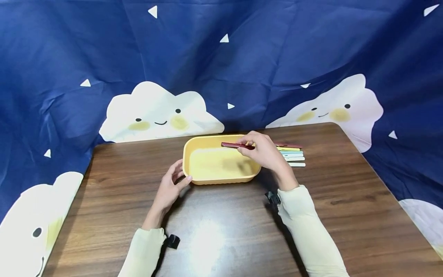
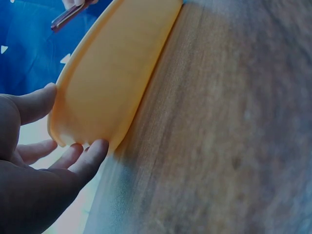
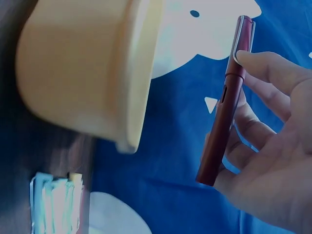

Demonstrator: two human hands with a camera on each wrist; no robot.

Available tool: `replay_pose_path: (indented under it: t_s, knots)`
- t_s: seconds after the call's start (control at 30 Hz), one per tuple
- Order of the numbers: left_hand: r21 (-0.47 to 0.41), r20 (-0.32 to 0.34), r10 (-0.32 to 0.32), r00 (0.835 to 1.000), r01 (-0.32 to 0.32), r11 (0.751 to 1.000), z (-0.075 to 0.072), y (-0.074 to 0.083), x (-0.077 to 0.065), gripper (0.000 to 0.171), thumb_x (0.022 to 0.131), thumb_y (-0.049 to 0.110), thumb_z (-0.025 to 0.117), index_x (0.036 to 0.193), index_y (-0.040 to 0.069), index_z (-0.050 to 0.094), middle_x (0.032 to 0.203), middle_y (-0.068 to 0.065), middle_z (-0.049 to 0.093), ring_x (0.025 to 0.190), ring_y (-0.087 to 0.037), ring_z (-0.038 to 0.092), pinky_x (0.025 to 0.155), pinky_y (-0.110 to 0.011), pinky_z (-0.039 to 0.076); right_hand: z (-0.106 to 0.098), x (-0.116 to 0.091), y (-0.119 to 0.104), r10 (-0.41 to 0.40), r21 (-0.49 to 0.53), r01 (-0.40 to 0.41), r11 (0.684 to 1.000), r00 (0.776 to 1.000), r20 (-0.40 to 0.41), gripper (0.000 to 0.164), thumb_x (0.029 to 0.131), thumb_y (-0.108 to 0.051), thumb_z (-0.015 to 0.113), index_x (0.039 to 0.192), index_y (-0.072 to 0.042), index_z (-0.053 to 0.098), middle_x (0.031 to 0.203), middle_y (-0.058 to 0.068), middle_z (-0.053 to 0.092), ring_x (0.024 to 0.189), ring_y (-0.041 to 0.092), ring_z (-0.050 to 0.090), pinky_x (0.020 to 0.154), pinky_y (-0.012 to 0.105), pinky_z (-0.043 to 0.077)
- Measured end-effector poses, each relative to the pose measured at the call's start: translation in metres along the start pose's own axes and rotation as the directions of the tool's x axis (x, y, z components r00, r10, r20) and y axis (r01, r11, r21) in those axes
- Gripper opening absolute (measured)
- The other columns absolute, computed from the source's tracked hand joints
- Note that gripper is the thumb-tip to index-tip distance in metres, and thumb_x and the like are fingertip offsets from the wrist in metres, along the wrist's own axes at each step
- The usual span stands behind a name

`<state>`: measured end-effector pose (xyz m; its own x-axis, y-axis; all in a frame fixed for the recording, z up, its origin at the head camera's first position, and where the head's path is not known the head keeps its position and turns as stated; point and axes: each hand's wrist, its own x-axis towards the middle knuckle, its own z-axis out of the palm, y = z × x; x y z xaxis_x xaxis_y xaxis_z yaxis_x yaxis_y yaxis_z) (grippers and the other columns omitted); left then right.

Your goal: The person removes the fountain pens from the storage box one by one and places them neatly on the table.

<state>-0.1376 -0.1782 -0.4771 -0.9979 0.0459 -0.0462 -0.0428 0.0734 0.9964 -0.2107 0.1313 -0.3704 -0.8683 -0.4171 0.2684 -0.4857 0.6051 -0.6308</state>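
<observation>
A shallow yellow plastic box (image 1: 221, 181) with rounded corners sits towards the far side of the table. At its left end my left hand (image 1: 172, 184) holds it, the thumb at the near corner of the rim and the other fingers around the end wall. In the left wrist view, fingertips touch the yellow wall (image 2: 107, 83). Over the right part of the box, my right hand (image 1: 259, 150) pinches a dark red fountain pen (image 1: 230, 145). The right wrist view shows this capped pen (image 3: 217, 131) with its metal clip, held between thumb and fingers.
Several slim pens (image 1: 293, 155), in white, light blue, yellow and dark red, lie side by side right of the box, partly hidden by my right hand. Behind the wooden table (image 1: 135, 177) hangs a blue curtain (image 1: 194, 46) with white clouds.
</observation>
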Motion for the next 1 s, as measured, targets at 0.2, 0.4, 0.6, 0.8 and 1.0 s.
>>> replay_pose_path:
  t_s: [0.2, 0.4, 0.6, 0.8, 1.0]
  knots:
    - [0.008, 0.002, -0.001, 1.0, 0.001, 1.0, 0.0, 0.002, 0.0, 0.065, 0.094, 0.003, 0.071, 0.152, 0.006, 0.04, 0.141, -0.02, 0.05, 0.129, -0.032, 0.05, 0.09, -0.018, 0.048, -0.002, -0.012, 0.015, 0.005, 0.009, -0.004, 1.0, 1.0, -0.025, 0.015, 0.089, -0.007, 0.077, 0.103, -0.004, 0.077, 0.093, 0.009, 0.068, 0.085, 0.026, 0.059, 0.075, 0.038, 0.045]
    - [0.007, 0.008, -0.005, 1.0, 0.005, 1.0, 0.001, 0.003, -0.002, 0.066, 0.095, 0.004, 0.07, 0.153, 0.005, 0.039, 0.142, -0.02, 0.049, 0.13, -0.033, 0.049, 0.091, -0.018, 0.047, -0.007, -0.023, 0.025, 0.002, -0.001, -0.002, 1.0, 0.999, -0.046, 0.018, 0.087, -0.003, 0.077, 0.105, -0.002, 0.077, 0.091, 0.009, 0.068, 0.084, 0.026, 0.059, 0.075, 0.038, 0.045]
    - [0.006, 0.003, -0.003, 1.0, 0.003, 1.0, 0.001, 0.001, 0.0, 0.065, 0.094, 0.004, 0.071, 0.152, 0.006, 0.041, 0.141, -0.019, 0.051, 0.129, -0.032, 0.05, 0.09, -0.019, 0.048, -0.013, -0.032, 0.034, 0.027, -0.007, -0.027, 1.0, 0.998, -0.056, 0.019, 0.088, -0.002, 0.077, 0.107, -0.004, 0.078, 0.091, 0.008, 0.067, 0.082, 0.024, 0.057, 0.07, 0.034, 0.042]
    - [0.004, 0.006, -0.012, 1.0, 0.012, 1.0, 0.002, 0.001, 0.001, 0.065, 0.094, 0.003, 0.071, 0.152, 0.007, 0.041, 0.141, -0.018, 0.051, 0.129, -0.031, 0.05, 0.091, -0.019, 0.048, -0.024, -0.044, 0.045, 0.053, -0.041, -0.057, 0.998, 0.995, -0.08, 0.017, 0.088, -0.003, 0.078, 0.105, -0.006, 0.078, 0.092, 0.008, 0.069, 0.082, 0.024, 0.056, 0.071, 0.034, 0.041]
    - [0.014, 0.004, -0.018, 1.0, 0.018, 1.0, 0.001, 0.003, -0.001, 0.065, 0.095, 0.005, 0.071, 0.153, 0.008, 0.04, 0.141, -0.018, 0.05, 0.13, -0.031, 0.05, 0.09, -0.018, 0.048, -0.03, -0.053, 0.057, 0.064, -0.087, -0.072, 0.994, 0.994, -0.085, 0.021, 0.087, -0.002, 0.077, 0.108, -0.004, 0.077, 0.093, 0.01, 0.068, 0.079, 0.024, 0.054, 0.067, 0.035, 0.038]
